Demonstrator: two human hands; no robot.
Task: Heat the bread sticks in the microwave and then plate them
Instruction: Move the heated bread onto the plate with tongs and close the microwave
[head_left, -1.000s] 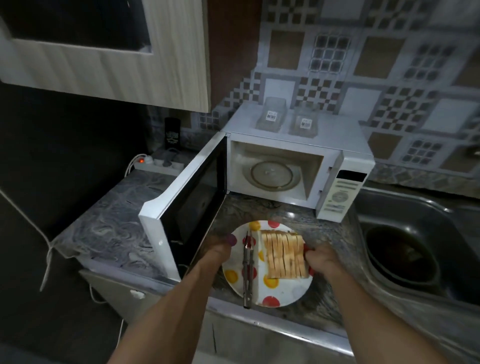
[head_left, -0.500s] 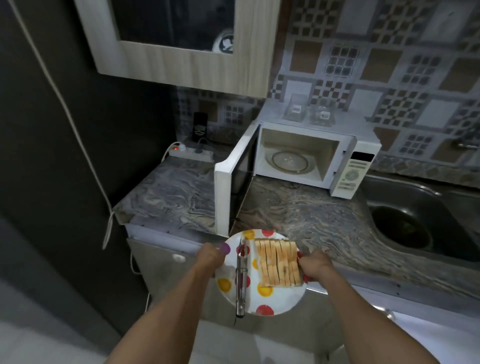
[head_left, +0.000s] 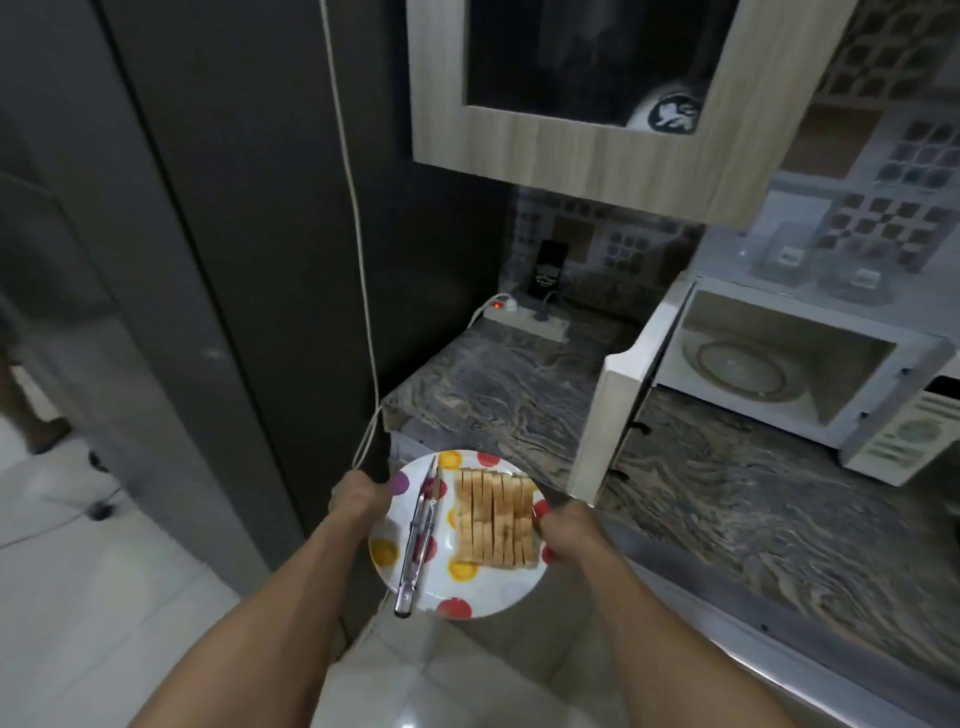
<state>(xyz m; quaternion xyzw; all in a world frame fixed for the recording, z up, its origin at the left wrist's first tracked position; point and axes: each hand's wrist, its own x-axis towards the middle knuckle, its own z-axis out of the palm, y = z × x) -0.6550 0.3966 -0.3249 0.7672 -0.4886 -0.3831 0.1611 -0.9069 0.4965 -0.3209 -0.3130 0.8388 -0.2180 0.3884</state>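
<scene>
In the head view, the left hand (head_left: 358, 496) and right hand (head_left: 566, 530) each gripped an edge of the plate (head_left: 483, 597). The bread sticks (head_left: 493, 519) lay on the plate beside tongs (head_left: 418, 540), left of the open microwave (head_left: 779, 374), off the counter (head_left: 727, 493).

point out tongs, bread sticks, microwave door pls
tongs (head_left: 418, 540), head view, middle of the metal arms lying on the plate.
bread sticks (head_left: 493, 519), head view, centre of the row.
microwave door (head_left: 602, 415), head view, white outer edge of the open door.
</scene>
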